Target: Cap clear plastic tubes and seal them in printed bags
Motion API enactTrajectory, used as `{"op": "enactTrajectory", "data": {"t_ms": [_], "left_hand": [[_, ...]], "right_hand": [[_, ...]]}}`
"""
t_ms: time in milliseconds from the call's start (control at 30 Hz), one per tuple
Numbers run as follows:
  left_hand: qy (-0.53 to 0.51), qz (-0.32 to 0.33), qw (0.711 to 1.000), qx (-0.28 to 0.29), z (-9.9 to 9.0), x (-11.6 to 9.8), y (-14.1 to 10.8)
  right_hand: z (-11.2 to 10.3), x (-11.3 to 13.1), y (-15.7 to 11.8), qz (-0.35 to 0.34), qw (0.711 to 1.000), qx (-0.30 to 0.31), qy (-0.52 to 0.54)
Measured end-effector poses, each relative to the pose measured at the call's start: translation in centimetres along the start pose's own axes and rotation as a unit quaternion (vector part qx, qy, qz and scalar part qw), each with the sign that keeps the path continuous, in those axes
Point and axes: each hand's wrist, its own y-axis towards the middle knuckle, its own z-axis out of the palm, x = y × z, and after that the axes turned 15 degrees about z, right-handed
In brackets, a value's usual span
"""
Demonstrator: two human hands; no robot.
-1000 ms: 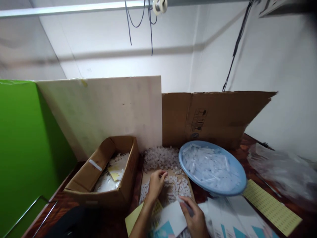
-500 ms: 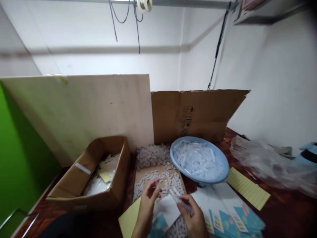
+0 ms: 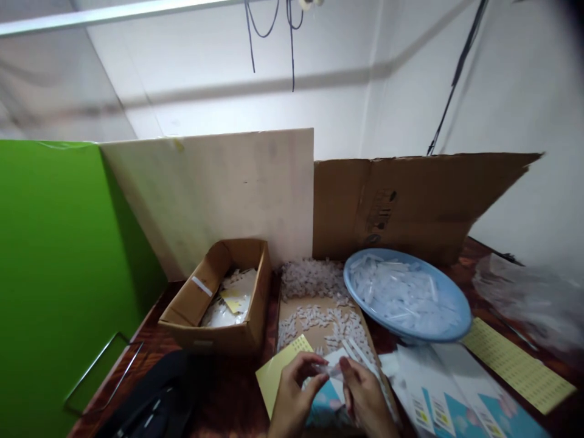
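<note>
My left hand (image 3: 296, 389) is closed, its thumb and fingers pinching one end of a small clear plastic piece (image 3: 331, 368). My right hand (image 3: 367, 395) is closed on the other end of that piece, and long whitish strips (image 3: 358, 351) stick out beyond its fingers. What exactly the piece is cannot be made out. Under both hands lies a white and teal printed card (image 3: 325, 398), partly covered. A yellow sticker sheet (image 3: 279, 370) sits beside my left hand. Small white plastic parts (image 3: 349, 322) are spread over a cardboard tray (image 3: 314, 336) just beyond my fingers.
A blue basin (image 3: 462, 304) full of clear plastic pieces stands at the right. Printed cards (image 3: 449, 377) and another yellow sheet (image 3: 515, 365) lie before it. An open cardboard box (image 3: 258, 304) stands left. Cardboard (image 3: 420, 207) and a pale board (image 3: 237, 188) rise behind.
My hands have come together, and my left hand, open before, now pinches the clear piece along with my right. The camera has turned left, shifting the scene rightward.
</note>
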Motion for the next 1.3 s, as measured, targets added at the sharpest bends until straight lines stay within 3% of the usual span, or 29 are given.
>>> {"op": "enactTrajectory", "data": {"t_ms": [67, 267, 467, 567, 667, 767, 900, 967, 1067, 1133, 1167, 1233, 1300], "left_hand": [[0.006, 0.010, 1.000, 0.008, -0.2, -0.1, 0.0], [0.008, 0.020, 1.000, -0.001, -0.8, 1.4, -0.5], [0.016, 0.042, 0.998, 0.035, -1.1, 0.7, -1.5], [0.020, 0.040, 0.999, 0.026, -1.0, 0.1, -1.9], [0.058, -0.028, 0.998, -0.006, -0.9, -0.3, -2.3], [0.176, -0.092, 0.980, 0.026, -1.0, -0.6, -2.5], [0.221, 0.057, 0.967, 0.112, -1.3, -1.0, -2.1], [0.199, 0.099, 0.968, 0.120, -1.3, -1.0, -1.9], [0.204, 0.001, 0.976, 0.073, -1.0, -0.7, -1.9], [0.232, -0.077, 0.967, 0.072, -0.6, -0.4, -2.0], [0.252, -0.086, 0.961, 0.073, -0.4, -0.3, -2.1], [0.289, -0.039, 0.955, 0.053, -0.2, -0.2, -2.4], [0.302, 0.034, 0.952, 0.034, -0.2, -0.3, -2.6]], "right_hand": [[0.7, -0.5, -0.2, 0.028, 0.997, 0.022, 0.062], [1.1, -0.6, -1.1, -0.096, 0.985, -0.062, 0.125], [0.1, -0.5, -0.4, -0.018, 0.996, 0.005, 0.085], [-0.2, -0.9, 0.3, -0.013, 0.995, 0.004, 0.094], [-0.4, -1.0, 0.3, -0.048, 0.997, -0.009, 0.053], [-0.6, -0.7, -0.1, -0.102, 0.994, -0.036, 0.001], [-1.1, -0.6, -0.3, -0.126, 0.990, -0.052, -0.040], [-1.5, -0.7, -0.3, -0.125, 0.990, -0.047, -0.049], [-2.1, -0.6, -0.3, -0.171, 0.983, -0.045, -0.055], [-2.2, -0.6, -0.4, -0.207, 0.976, -0.041, -0.061], [-2.0, -0.7, -0.4, -0.218, 0.973, -0.039, -0.061], [-1.6, -1.1, -0.2, -0.203, 0.977, -0.041, -0.050], [-0.9, -1.9, 0.2, -0.127, 0.992, -0.016, -0.016]]}}
